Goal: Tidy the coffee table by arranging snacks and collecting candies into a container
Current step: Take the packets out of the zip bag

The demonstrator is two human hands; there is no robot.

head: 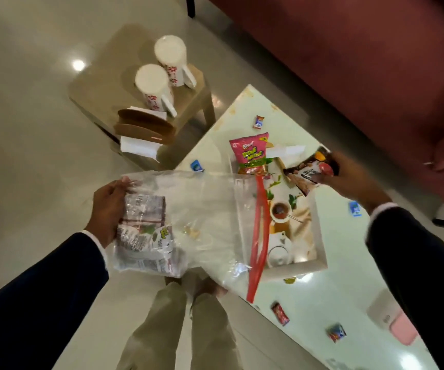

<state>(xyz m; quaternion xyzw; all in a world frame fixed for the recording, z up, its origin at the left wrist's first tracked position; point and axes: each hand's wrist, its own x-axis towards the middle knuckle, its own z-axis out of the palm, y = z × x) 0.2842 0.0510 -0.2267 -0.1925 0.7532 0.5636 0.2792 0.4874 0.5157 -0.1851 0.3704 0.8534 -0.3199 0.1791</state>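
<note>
Clear plastic bag [202,209], red-zipped, is held by the left hand [108,209], its grip clamped on the closed end. At three o'clock, above the surface [309,311], a dark snack packet [309,169] is gripped by the right hand [349,177]; candies [280,313] are scattered at five.

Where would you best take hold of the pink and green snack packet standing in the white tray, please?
Pinch the pink and green snack packet at its flat pink top edge, coming from above. It stands roughly upright in the white tray, so that edge is free, while its lower end sits behind the clear zip bag's red seal. The right hand, holding the dark brown snack packet, is nearest.
</note>
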